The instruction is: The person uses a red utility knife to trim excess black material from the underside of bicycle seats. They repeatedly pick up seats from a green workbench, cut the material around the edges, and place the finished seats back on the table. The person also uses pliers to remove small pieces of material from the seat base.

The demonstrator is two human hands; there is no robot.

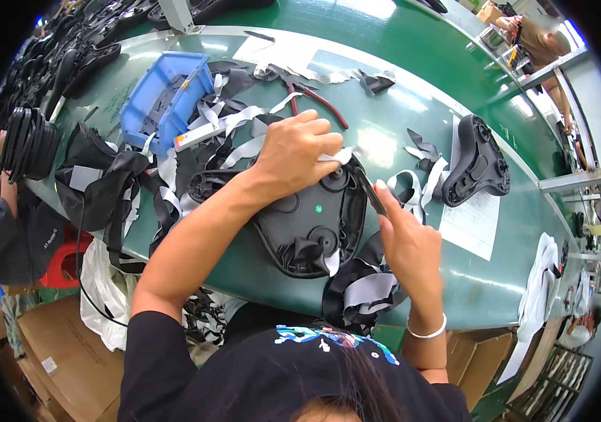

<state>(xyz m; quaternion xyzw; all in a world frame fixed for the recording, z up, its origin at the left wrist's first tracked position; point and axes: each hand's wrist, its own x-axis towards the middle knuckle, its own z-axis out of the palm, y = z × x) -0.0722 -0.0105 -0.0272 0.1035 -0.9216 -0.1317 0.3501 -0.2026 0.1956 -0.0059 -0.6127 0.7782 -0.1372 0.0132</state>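
A black bicycle saddle (290,228) lies underside up on the bench before me, with two round sockets and a small green sticker. Bent over its far edge, my left hand (299,151) is closed on a pale trim strip (342,156) at the saddle's rim. My right hand (409,243) grips a slim, dark cutting tool, seemingly a knife (371,191), its blade against the saddle's right edge. Cut black and grey fabric scraps (371,288) hang by the near bench edge below my right hand.
A blue bin (167,98) stands at the back left, near red-handled pliers (314,98). Another black saddle (475,162) rests at right on a paper sheet (472,221). Scraps surround the work on the green bench (483,295). A co-worker (12,218) sits at far left.
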